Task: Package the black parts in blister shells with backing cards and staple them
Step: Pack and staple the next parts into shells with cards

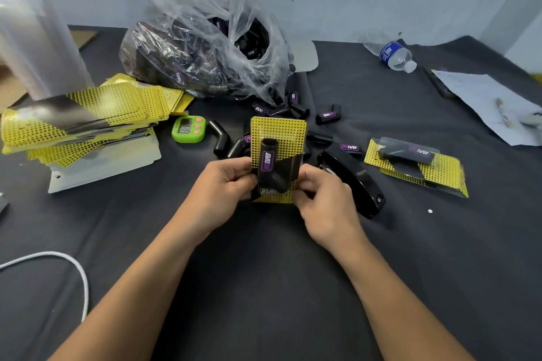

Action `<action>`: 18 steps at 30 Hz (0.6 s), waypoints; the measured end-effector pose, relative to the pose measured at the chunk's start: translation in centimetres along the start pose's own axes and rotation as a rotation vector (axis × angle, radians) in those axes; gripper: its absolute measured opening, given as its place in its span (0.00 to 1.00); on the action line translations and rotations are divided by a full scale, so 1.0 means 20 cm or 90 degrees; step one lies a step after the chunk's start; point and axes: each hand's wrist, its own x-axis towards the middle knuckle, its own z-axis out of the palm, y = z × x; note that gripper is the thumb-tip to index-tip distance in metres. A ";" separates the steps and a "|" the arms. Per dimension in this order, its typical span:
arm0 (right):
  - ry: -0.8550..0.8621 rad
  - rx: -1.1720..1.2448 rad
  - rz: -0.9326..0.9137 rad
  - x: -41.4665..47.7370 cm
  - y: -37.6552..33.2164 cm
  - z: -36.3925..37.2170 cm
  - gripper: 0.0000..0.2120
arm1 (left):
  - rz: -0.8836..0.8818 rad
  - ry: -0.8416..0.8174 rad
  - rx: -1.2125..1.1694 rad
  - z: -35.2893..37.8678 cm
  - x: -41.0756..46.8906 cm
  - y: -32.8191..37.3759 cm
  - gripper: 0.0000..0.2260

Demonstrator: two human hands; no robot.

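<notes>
A yellow dotted backing card with a clear blister shell and a black part stands upright over the middle of the table. My left hand grips its lower left edge, and my right hand pinches its lower right edge. A black stapler lies just right of my right hand. Several loose black parts lie behind the card. One packaged card lies flat at the right.
A clear plastic bag of black parts sits at the back. Stacked yellow cards lie left, beside a green timer. A water bottle and white paper lie at the right, with a white cable near left.
</notes>
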 end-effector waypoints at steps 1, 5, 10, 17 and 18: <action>0.006 -0.012 -0.006 -0.01 -0.01 0.01 0.16 | 0.002 0.001 0.012 0.00 0.00 0.00 0.19; 0.019 -0.056 -0.027 -0.01 0.01 0.02 0.16 | 0.004 0.008 0.080 0.01 -0.01 0.00 0.20; -0.017 0.065 0.029 0.00 0.02 0.00 0.15 | -0.010 0.008 0.109 0.00 -0.02 0.02 0.22; -0.022 0.386 0.153 -0.01 -0.01 -0.01 0.10 | -0.093 0.031 -0.106 0.01 -0.02 0.02 0.25; -0.034 0.400 0.166 -0.01 -0.02 -0.01 0.08 | -0.098 0.033 -0.117 0.01 -0.02 0.03 0.26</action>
